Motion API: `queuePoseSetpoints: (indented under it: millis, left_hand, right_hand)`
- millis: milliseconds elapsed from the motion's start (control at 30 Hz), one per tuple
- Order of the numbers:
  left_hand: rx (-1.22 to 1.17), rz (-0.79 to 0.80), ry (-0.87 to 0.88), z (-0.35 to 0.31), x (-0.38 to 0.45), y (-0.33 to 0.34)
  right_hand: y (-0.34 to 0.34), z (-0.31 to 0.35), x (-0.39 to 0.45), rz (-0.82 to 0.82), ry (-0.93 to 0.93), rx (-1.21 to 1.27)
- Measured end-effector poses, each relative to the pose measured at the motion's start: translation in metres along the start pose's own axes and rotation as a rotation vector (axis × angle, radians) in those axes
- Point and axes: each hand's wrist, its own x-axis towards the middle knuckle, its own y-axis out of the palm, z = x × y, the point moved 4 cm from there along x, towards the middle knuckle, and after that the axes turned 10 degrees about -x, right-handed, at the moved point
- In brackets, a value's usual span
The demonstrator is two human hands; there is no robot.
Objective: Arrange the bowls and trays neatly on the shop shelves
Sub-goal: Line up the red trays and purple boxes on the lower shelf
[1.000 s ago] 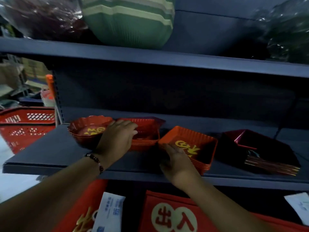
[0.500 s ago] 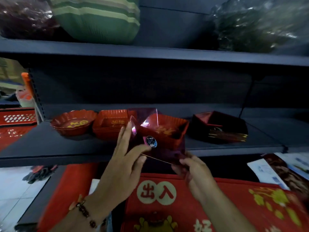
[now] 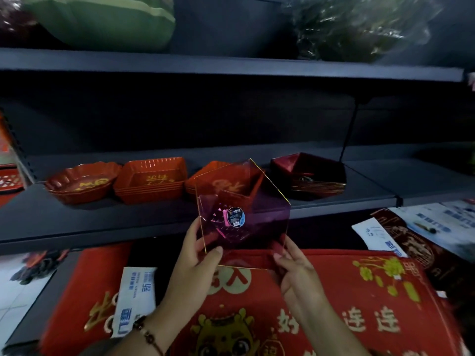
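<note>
Head view: we've got the translucent purple tray [image 3: 244, 214] tilted up in front of the shelf [image 3: 102, 217], below the red stacks. Risk: smooth thin walls held only at the lower corners, so it could slip or twist out. Swinging it in could also clip the square red tray stack [image 3: 150, 179] or the dark tray stack [image 3: 308, 176] and knock the row askew. Left hand [image 3: 195, 258] pinches the lower-left edge, thumb on the front. Right hand [image 3: 295, 263] grips the lower-right corner, fingers curled behind. Both forearms reach up from below.
</note>
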Motion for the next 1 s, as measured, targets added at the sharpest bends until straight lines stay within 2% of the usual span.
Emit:
queuePoseSetpoints:
  millis: [67,200,433,533,667,767,867,933,1000]
  left_hand:
    - [-0.015,-0.026,-0.043,0.003,0.004,0.0]
    - [-0.152,-0.076,-0.157,0.009,0.008,-0.002]
    - [-0.303,-0.074,-0.22,0.004,0.008,0.006]
    - [-0.348,-0.067,-0.217,0.004,0.009,0.011]
    - [-0.32,-0.034,-0.18,-0.001,0.007,0.024]
    - [-0.102,-0.044,-0.051,-0.008,0.002,0.033]
    - [0.319,-0.027,0.137,-0.016,0.006,0.039]
    - [0.615,0.096,0.329,-0.02,0.017,0.049]
    - [0.879,0.257,0.594,-0.025,0.03,0.07]
  right_hand:
    - [-0.003,0.007,-0.002,-0.017,-0.077,-0.077]
    - [0.001,0.024,-0.015,-0.047,-0.312,-0.43]
    - [0.024,0.031,-0.037,-0.111,-0.849,-1.429]
    - [0.025,0.032,-0.037,-0.169,-0.967,-1.621]
    - [0.013,0.042,-0.033,-0.239,-1.013,-1.639]
    - [0.005,0.049,-0.033,-0.247,-1.098,-1.607]
    - [-0.004,0.057,-0.03,-0.265,-1.121,-1.621]
    - [-0.01,0.062,-0.029,-0.282,-1.137,-1.639]
    - [-0.019,0.071,-0.027,-0.312,-1.161,-1.656]
